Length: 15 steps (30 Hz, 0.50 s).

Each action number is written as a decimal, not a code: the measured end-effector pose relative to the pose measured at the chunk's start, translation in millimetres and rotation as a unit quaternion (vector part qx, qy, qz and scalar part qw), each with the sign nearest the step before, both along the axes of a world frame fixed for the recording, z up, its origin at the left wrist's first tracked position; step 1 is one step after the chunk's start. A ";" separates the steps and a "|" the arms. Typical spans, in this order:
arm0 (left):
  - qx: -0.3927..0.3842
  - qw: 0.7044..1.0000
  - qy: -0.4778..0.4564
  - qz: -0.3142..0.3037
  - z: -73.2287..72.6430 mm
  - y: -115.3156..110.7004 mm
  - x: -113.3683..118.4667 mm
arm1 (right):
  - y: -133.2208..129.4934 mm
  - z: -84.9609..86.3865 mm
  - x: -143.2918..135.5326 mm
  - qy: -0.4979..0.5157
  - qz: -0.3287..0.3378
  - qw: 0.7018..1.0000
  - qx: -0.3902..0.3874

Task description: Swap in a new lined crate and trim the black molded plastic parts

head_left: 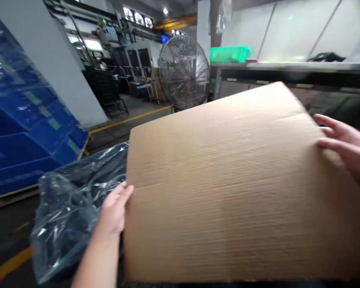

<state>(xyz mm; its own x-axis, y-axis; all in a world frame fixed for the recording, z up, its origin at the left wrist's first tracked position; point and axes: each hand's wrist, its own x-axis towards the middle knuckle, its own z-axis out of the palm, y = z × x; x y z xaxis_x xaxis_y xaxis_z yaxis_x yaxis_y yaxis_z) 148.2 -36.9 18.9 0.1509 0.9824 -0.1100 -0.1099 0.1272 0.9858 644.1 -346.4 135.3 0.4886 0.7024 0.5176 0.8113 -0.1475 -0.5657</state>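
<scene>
A large brown cardboard sheet (222,184) fills the middle and right of the head view, tilted up on my right side. My left hand (117,206) grips its left edge, thumb on the front face and the other fingers passing behind. On the opposite edge, my right hand (343,144) holds the cardboard near its upper right, with the thumb at the edge and part of the hand cut off by the frame. Behind the sheet, to the left, lies clear plastic wrapping (69,216) over something dark that I cannot make out.
Blue boxes (21,136) are stacked on a pallet at the left, by a grey pillar (66,60). A large fan (184,72) stands beyond the cardboard. At the back right a bench (282,66) bears a green basket (229,54). Yellow lines mark the floor.
</scene>
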 end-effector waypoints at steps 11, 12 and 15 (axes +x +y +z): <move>-0.161 0.828 0.514 0.158 -4.9 101.6 -211.6 | 415.7 -137.1 -121.7 0.150 0.405 0.868 -0.245; -0.102 0.793 0.581 0.149 -6.6 107.1 -212.2 | 429.2 -155.2 -130.6 0.158 0.406 0.864 -0.251; -0.023 0.691 0.715 0.107 -18.5 111.9 -197.8 | 447.1 -197.9 -155.1 0.176 0.393 0.859 -0.276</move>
